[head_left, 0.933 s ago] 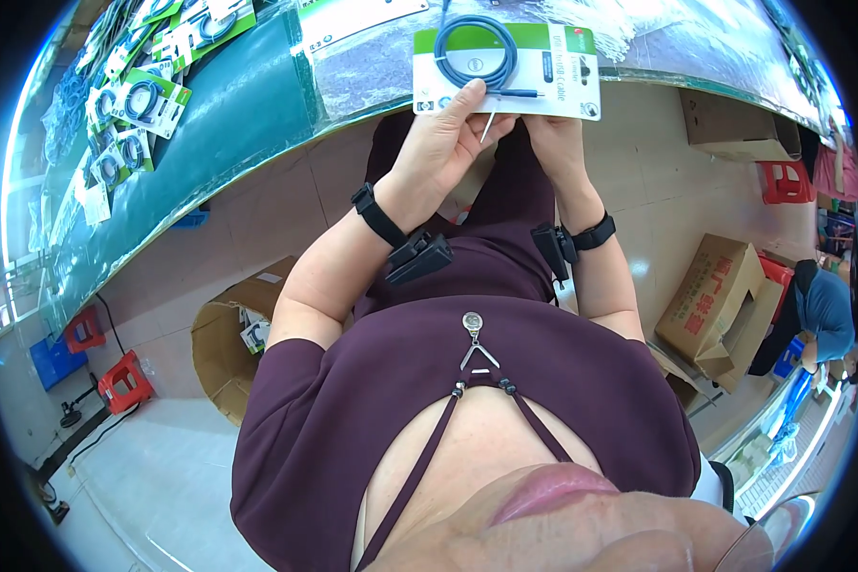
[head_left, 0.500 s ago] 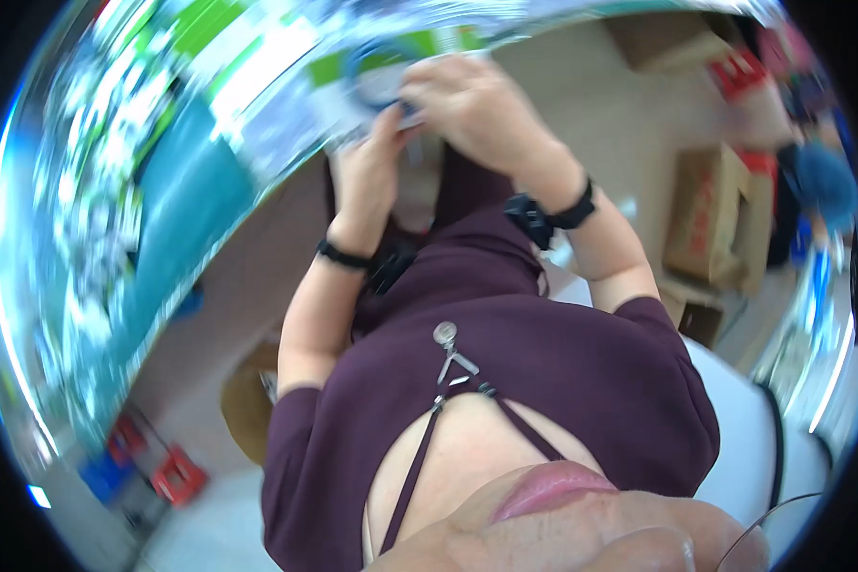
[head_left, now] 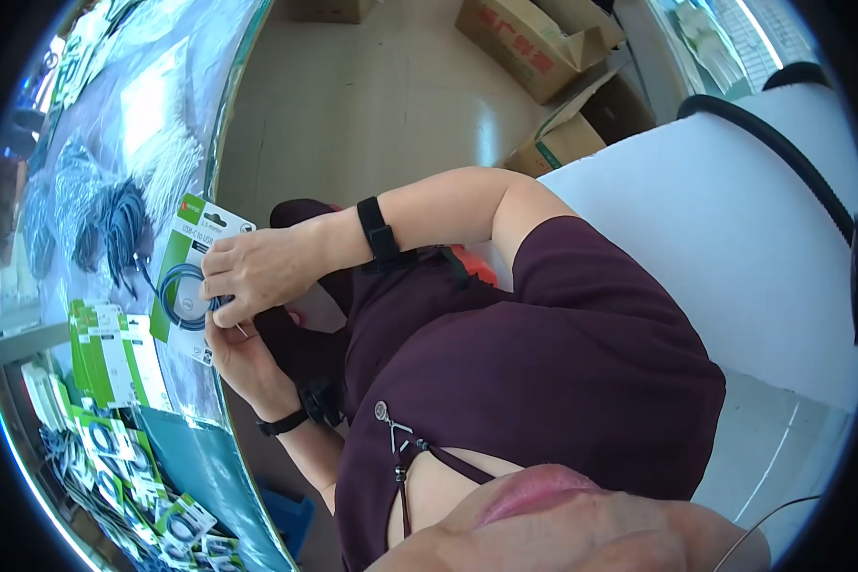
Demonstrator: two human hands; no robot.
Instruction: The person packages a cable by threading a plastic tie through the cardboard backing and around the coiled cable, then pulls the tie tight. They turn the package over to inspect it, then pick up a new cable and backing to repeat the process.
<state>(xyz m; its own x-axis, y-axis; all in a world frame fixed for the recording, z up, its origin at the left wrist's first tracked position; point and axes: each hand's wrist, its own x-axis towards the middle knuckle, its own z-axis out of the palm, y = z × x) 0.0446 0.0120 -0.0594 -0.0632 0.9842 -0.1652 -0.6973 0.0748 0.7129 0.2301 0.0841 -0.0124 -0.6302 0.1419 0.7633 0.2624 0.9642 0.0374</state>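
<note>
A green-and-white packaging card point(head_left: 198, 227) with a hang slot lies at the table's near edge, with a coiled blue-grey cable point(head_left: 169, 307) against its front. My right hand point(head_left: 269, 270) is closed over the card's right side, its fingertips on the coil. Below it, my left hand point(head_left: 243, 362) pinches the card's edge beside the coil, partly hidden by the right hand. A thin pale strip shows between the two hands; what it is I cannot make out. Black bands circle both wrists.
Loose blue-grey cables point(head_left: 119, 224) and a bundle of white cables point(head_left: 167, 157) lie on plastic beyond the card. Blank-looking cards point(head_left: 114, 357) sit closer, above a heap of carded cables point(head_left: 129, 477). Cardboard boxes point(head_left: 534, 48) stand on the floor; a white seat point(head_left: 658, 210) is behind me.
The view has swung, so the table now runs down the left side. Both hands stay together at the card and coil, now sharp where they were blurred.
</note>
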